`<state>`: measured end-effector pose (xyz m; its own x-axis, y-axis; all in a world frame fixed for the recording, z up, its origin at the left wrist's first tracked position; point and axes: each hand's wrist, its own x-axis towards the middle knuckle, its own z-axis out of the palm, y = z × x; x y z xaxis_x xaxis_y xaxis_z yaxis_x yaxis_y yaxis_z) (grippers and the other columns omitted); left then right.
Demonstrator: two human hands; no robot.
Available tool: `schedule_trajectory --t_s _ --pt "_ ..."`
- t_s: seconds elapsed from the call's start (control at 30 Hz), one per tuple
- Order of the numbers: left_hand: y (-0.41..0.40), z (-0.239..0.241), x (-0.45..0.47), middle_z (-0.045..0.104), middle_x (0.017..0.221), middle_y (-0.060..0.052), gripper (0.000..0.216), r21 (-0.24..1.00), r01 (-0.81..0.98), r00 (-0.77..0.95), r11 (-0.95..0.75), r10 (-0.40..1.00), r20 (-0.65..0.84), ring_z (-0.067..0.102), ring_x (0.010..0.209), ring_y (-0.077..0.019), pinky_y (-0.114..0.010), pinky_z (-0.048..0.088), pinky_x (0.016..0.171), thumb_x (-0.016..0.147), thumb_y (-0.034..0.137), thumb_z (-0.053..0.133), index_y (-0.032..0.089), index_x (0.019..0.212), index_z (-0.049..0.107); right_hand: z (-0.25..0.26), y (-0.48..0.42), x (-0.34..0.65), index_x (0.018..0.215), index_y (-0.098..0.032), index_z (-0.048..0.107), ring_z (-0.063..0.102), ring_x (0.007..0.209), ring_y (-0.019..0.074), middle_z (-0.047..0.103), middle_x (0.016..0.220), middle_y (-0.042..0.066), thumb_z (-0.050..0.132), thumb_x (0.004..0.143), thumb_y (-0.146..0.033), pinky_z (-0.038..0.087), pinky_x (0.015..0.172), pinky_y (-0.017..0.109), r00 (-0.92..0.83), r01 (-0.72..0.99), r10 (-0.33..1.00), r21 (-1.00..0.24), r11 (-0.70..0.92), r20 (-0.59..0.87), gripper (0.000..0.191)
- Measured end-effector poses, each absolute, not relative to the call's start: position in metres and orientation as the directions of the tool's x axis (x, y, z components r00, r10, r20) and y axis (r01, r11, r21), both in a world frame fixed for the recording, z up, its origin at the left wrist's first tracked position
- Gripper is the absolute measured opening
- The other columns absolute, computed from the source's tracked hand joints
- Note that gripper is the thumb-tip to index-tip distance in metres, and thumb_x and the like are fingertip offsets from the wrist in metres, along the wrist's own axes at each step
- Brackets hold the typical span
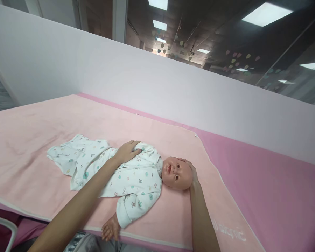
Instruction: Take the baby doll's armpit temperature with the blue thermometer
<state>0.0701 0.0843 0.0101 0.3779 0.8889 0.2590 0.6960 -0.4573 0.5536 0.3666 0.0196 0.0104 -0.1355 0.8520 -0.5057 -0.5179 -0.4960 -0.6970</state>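
Obs.: baby doll lies on its back on a pale pink blanket, head toward the right, legs toward the left, roughly mid-blanket and close to the near edge. It wears a white sleepsuit printed with small teal, pink and grey motifs; no words legible among them. One bare doll hand sticks out of the sleeve and hangs past the blanket's near hem. The person's left hand rests palm down on the doll's chest by the far shoulder, fingers extended and relaxed, gripping nothing. Right hand is cupped around the crown of the doll's head, fingers curled over the top, palm hidden behind it. White stitched lettering sits in the blanket's near right corner, seen upside down; cannot read it with confidence. A deeper pink cover shows under the blanket on the right. White partition stands behind. Heart-shaped hangings visible under the ceiling lights. White rail at lower left.
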Motion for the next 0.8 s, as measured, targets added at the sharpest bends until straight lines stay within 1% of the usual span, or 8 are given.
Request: schedule_trajectory --t_s 0.07,0.23,0.4,0.63,0.8 --pt "0.084 0.011 0.07 0.053 0.112 -0.003 0.042 0.555 0.697 0.375 -0.455 0.89 0.259 0.051 0.1 -0.0225 -0.032 0.04 0.081 0.082 0.043 0.036 0.025 0.119 0.043 0.008 0.021 0.368 0.08 -0.024 0.064 0.061 0.083 0.0296 0.067 0.086 0.003 0.062 0.065 -0.035 0.044 0.077 0.05 -0.099 -0.53 0.873 -0.717 -0.453 -0.478 0.018" --pt "0.082 0.013 0.07 0.053 0.113 -0.004 0.042 0.549 0.7 0.38 -0.457 0.889 0.255 0.05 0.1 -0.0226 -0.033 0.04 0.083 0.082 0.043 0.036 0.025 0.119 0.044 0.001 0.023 0.371 0.08 -0.023 0.064 0.062 0.082 0.0288 0.067 0.087 0.004 0.062 0.065 -0.034 0.044 0.079 0.049 -0.08 -0.527 0.897 -0.746 -0.408 -0.434 0.019" --pt "0.082 0.013 0.071 0.053 0.113 -0.004 0.042 0.544 0.702 0.381 -0.46 0.888 0.259 0.05 0.101 -0.0227 -0.033 0.04 0.083 0.082 0.043 0.036 0.025 0.118 0.044 -0.001 0.023 0.369 0.081 -0.024 0.064 0.061 0.084 0.0279 0.067 0.09 0.002 0.063 0.065 -0.03 0.044 0.081 0.049 -0.038 -0.552 0.92 -0.759 -0.345 -0.39 0.017" --pt "0.082 0.012 0.07 0.053 0.113 -0.004 0.042 0.546 0.702 0.382 -0.457 0.889 0.254 0.05 0.101 -0.0232 -0.034 0.04 0.083 0.082 0.043 0.035 0.025 0.119 0.043 0.004 0.02 0.366 0.086 -0.023 0.062 0.059 0.091 0.0283 0.066 0.095 0.002 0.063 0.065 -0.029 0.043 0.082 0.048 -0.081 -0.588 0.906 -0.714 -0.381 -0.416 0.022" --pt "0.083 0.012 0.07 0.053 0.112 -0.004 0.042 0.549 0.698 0.379 -0.459 0.888 0.261 0.05 0.1 -0.023 -0.033 0.04 0.082 0.082 0.043 0.035 0.025 0.119 0.044 0.006 0.02 0.366 0.084 -0.024 0.062 0.06 0.089 0.0277 0.066 0.092 0.001 0.062 0.065 -0.03 0.043 0.081 0.048 -0.082 -0.579 0.893 -0.708 -0.404 -0.442 0.02"
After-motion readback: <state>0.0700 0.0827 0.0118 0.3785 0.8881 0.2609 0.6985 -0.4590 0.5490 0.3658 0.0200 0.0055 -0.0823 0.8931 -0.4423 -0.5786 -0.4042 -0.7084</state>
